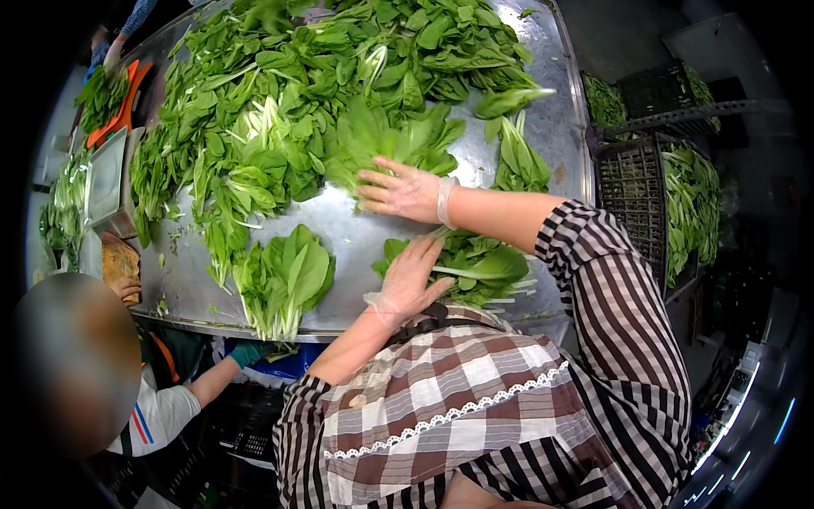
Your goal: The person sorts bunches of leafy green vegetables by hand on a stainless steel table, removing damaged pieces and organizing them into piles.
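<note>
Both my hands wear thin clear gloves above a metal table (pixel 305 219). My right hand (pixel 404 191) is spread, palm down, at the near edge of a blurred clump of leafy greens (pixel 388 137). My left hand (pixel 413 280) rests at the left part of a bunch of greens (pixel 486 267) laid sideways close to my apron; whether its fingers grip any stalk is hidden. A large heap of leafy greens (pixel 305 89) covers the far part of the table. An upright-lying bunch (pixel 286 280) is near the front edge, left of my hands, and a smaller bunch (pixel 521 156) lies to the right.
Black plastic crates (pixel 633 191) with greens stand right of the table. A co-worker's green-gloved hand (pixel 248 353) is below the table edge at left. A metal container (pixel 107 175) and an orange scale-like object (pixel 121 105) stand at far left, near another person's arm (pixel 135 19).
</note>
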Demonstrator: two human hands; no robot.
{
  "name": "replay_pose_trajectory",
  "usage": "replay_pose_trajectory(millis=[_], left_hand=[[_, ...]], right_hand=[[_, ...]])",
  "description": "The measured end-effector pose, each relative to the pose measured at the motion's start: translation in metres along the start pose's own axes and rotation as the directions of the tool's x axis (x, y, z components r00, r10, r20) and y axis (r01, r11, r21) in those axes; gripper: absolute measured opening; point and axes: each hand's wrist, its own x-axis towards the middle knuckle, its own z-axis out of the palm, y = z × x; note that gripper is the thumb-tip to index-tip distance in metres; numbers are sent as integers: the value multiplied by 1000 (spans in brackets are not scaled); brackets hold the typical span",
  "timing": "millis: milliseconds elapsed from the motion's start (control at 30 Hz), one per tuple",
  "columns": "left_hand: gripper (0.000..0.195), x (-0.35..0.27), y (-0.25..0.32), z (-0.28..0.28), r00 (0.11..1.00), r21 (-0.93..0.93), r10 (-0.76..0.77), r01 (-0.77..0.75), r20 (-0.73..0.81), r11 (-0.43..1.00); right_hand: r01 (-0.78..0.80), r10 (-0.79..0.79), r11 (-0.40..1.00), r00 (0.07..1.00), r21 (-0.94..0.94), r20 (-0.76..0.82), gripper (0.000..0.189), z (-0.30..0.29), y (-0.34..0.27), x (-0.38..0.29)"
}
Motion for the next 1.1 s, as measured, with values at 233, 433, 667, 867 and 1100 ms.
replay_pose_trajectory(millis=[233, 433, 667, 867, 1100], left_hand=[[43, -24, -8, -13, 972, -101, -44, 21, -232, 995], [34, -25, -41, -15, 910, -289, -299, 215, -286, 933], [34, -29, -41, -23, 888, -396, -424, 330, -176, 857], [35, -34, -39, -13, 883, -532, -467, 369, -57, 762], [35, -25, -43, -18, 905, -503, -420, 336, -61, 797]], right_hand=[[-260, 321, 911, 934, 319, -155, 38, -31, -35, -42], [-535, 772, 452, 635, 714, -12, 17, -7, -70, -75], [-883, 984, -162, -177, 440, 8, 29, 32, 20, -161], [-910, 827, -414, -365, 24, 429, 68, 33, 64, -184], [-580, 831, -442, 22, 684, 556, 53, 12, 119, -180]])
